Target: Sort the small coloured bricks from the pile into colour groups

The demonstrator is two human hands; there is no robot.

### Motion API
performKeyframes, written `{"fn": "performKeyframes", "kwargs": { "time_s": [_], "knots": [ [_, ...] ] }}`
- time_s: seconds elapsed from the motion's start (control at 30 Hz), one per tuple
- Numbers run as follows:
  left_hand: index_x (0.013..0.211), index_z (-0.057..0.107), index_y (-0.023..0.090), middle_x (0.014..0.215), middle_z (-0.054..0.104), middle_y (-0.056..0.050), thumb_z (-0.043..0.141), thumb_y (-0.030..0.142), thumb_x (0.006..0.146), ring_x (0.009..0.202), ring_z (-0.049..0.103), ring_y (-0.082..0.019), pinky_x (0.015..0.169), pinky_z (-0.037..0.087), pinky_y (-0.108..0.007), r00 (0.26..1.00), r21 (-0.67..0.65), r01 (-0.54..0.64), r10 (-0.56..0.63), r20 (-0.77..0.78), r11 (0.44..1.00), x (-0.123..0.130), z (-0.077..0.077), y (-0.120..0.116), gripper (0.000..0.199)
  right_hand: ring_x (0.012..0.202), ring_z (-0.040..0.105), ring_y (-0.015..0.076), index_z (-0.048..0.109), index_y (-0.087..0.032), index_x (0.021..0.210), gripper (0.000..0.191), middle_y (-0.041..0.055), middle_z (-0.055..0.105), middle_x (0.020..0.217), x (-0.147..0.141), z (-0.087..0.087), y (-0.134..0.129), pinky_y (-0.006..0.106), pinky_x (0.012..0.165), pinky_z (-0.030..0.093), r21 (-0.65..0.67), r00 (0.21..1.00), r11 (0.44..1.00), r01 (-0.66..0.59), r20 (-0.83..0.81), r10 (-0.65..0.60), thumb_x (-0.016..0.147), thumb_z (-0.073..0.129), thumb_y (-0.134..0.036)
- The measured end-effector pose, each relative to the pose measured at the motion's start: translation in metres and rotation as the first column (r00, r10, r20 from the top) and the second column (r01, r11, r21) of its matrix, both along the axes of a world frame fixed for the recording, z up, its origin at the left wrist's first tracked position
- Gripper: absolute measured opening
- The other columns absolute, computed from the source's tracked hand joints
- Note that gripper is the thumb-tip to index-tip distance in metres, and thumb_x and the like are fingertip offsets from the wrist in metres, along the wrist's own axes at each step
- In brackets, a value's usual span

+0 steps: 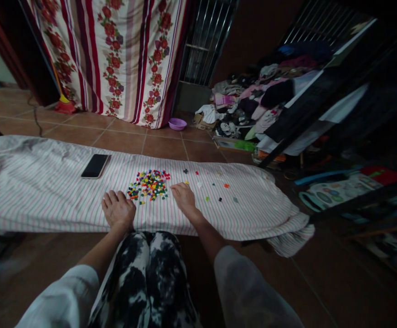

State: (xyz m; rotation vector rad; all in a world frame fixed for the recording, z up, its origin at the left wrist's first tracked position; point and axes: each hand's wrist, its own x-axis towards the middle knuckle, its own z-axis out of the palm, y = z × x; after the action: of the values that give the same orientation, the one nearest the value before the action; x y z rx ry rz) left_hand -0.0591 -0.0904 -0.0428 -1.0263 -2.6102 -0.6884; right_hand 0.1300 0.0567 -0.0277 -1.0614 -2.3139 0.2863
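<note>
A pile of tiny multicoloured pieces (152, 184) lies on a striped cloth (58, 196) in front of me; they are too small to name exactly. My left hand (119, 209) rests palm down on the cloth at the pile's left edge, fingers spread. Just right of the pile, my right hand (183, 198) has thumb and fingers drawn together; anything between them is too small to see. Beyond it are small single-colour groups, among them orange pieces (226, 186), white pieces (199, 185), lime pieces (207, 198) and black pieces (220, 199).
A phone (95, 166) lies on the cloth at the left. Past the far edge are a floral curtain (123, 59), a purple basin (177, 124) and a red broom (64, 105) on the tiled floor. Clothes (249, 95) are heaped at the back right.
</note>
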Motion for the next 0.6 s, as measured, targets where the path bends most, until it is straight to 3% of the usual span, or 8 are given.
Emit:
{"fn": "performKeyframes", "kwargs": {
  "time_s": [0.27, 0.6],
  "knots": [
    [0.113, 0.057, 0.006, 0.133, 0.049, -0.024, 0.039, 0.028, 0.083, 0.134, 0.035, -0.037, 0.109, 0.026, -0.052, 0.999, -0.007, -0.013, 0.012, -0.038, 1.000, 0.000, -0.002, 0.001, 0.042, 0.083, 0.060, 0.0176, 0.072, -0.025, 0.078, 0.011, 0.0035, 0.068, 0.084, -0.027, -0.003, 0.012, 0.026, 0.073, 0.043, -0.065, 0.982, 0.993, 0.095, 0.169, -0.083, 0.084, 0.063, -0.028],
    [0.107, 0.059, 0.005, 0.125, 0.052, -0.024, 0.035, 0.030, 0.086, 0.129, 0.037, -0.035, 0.106, 0.029, -0.048, 0.996, -0.026, -0.013, 0.010, -0.089, 1.000, 0.004, 0.003, -0.002, 0.041, 0.095, 0.063, 0.0178, 0.074, -0.027, 0.090, 0.015, 0.0029, 0.071, 0.097, -0.033, 0.020, 0.005, 0.026, 0.080, 0.045, -0.218, 0.956, 0.968, 0.124, 0.286, -0.058, 0.084, 0.060, -0.028]
  ]
}}
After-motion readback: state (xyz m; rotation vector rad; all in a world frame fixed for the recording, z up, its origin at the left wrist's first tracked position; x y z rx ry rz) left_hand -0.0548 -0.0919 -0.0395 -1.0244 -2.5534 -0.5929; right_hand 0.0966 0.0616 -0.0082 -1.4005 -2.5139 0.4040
